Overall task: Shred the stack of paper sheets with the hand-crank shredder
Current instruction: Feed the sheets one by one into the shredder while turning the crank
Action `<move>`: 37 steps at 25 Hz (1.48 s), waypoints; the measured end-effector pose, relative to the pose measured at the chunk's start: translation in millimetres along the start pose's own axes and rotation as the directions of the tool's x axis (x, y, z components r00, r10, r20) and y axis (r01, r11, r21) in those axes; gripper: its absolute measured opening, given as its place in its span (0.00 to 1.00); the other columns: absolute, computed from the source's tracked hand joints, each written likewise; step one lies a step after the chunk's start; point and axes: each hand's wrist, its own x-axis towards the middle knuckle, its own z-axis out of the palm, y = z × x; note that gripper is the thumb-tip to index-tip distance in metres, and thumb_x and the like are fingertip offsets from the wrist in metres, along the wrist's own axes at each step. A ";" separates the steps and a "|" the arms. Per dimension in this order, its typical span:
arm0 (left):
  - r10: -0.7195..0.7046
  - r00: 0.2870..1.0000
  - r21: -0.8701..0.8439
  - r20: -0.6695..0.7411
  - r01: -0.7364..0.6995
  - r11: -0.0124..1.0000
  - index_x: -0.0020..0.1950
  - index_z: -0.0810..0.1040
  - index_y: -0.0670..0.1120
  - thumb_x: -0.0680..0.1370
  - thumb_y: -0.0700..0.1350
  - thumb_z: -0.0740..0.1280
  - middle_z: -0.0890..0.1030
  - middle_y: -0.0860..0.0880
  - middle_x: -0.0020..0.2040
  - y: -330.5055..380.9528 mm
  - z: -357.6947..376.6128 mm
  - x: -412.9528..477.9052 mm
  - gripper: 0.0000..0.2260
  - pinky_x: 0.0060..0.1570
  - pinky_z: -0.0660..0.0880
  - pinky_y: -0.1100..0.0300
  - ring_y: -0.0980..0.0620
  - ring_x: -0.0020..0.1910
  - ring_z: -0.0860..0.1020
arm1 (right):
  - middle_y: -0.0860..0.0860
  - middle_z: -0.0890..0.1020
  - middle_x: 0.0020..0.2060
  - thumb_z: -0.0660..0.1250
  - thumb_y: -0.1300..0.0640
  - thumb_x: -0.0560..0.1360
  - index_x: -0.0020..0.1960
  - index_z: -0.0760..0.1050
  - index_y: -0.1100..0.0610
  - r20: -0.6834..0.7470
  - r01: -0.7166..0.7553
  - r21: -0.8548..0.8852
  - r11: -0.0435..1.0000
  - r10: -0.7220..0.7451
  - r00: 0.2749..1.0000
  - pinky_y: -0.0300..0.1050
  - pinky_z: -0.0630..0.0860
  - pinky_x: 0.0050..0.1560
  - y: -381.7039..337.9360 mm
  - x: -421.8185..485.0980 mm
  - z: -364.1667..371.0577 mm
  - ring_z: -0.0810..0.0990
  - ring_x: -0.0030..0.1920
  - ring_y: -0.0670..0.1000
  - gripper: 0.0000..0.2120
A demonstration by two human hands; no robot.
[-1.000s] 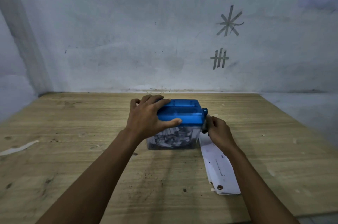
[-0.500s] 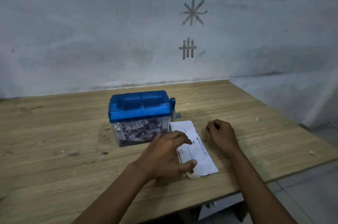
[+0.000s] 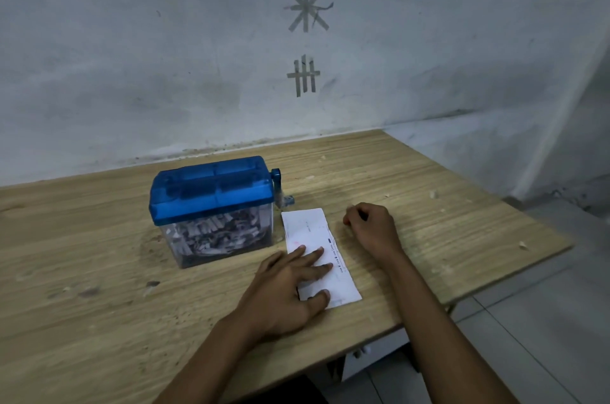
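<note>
While my left hand (image 3: pixel 284 291) lies palm down, its fingers (image 3: pixel 313 253) are stretched out straight and a little spread, pressing flat on the near half of the stack of paper sheets (image 3: pixel 310 228). My thumb rests on the stack's near edge. Nothing is pinched or curled round; the hand simply bears down on the top sheet.

My right hand (image 3: pixel 373 228) sits just to the right of the stack without touching it. Its fingers are tucked under into a loose fist, knuckles on the wood, and I can see nothing held in it.

The stack is a long, narrow white bundle lying flat on the wooden table (image 3: pixel 99 321), running away from me at a slight slant. A line of small print runs along its right edge, too small to read. Its far end lies just beside the hand-crank shredder (image 3: pixel 211 202), which stands upright to the left of the paper. The shredder has a translucent blue lid over a clear bin (image 3: pixel 214 238) well filled with paper shreds. Neither hand is on its crank (image 3: pixel 277 184), which hangs downward on the right side, the knob low and close to the stack's far corner.

A few pale scraps (image 3: pixel 433 194) lie scattered on the table's right part. Behind the table rises a scuffed grey wall (image 3: pixel 132 56) bearing a star of tape strips (image 3: pixel 307 2) above a tally-like tape mark (image 3: pixel 303 75). Pale floor tiles (image 3: pixel 544 321) show past the table's right edge.
</note>
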 end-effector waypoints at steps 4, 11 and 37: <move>0.024 0.998 -0.107 -0.063 -0.031 0.994 0.70 0.75 0.65 0.81 0.63 0.63 0.61 0.69 0.76 -1.2 -0.4 1.3 0.17 0.77 0.45 0.61 0.67 0.78 0.52 | 0.52 0.85 0.34 0.65 0.53 0.80 0.37 0.82 0.58 -0.004 0.006 0.002 1.000 -0.006 1.000 0.32 0.71 0.33 0.6 -0.3 -1.7 0.78 0.31 0.42 0.16; 0.323 0.941 0.139 -0.099 -0.308 0.941 0.59 0.84 0.57 0.81 0.60 0.62 0.80 0.61 0.65 0.7 -14.3 -14.8 0.15 0.63 0.72 0.58 0.65 0.65 0.73 | 0.49 0.85 0.34 0.65 0.53 0.80 0.37 0.82 0.56 -0.007 0.006 -0.018 1.000 -0.007 1.000 0.36 0.73 0.37 -0.4 -0.1 -1.3 0.80 0.34 0.44 0.16; -0.374 0.925 -0.672 -0.068 0.235 0.703 0.50 0.76 0.47 0.80 0.43 0.70 0.82 0.52 0.45 29.7 -39.1 3.4 0.04 0.41 0.74 0.54 0.51 0.40 0.75 | 0.52 0.85 0.34 0.64 0.54 0.80 0.37 0.81 0.58 0.007 0.018 0.014 1.000 -0.018 1.000 0.44 0.76 0.43 2.4 -2.6 -1.8 0.83 0.39 0.51 0.16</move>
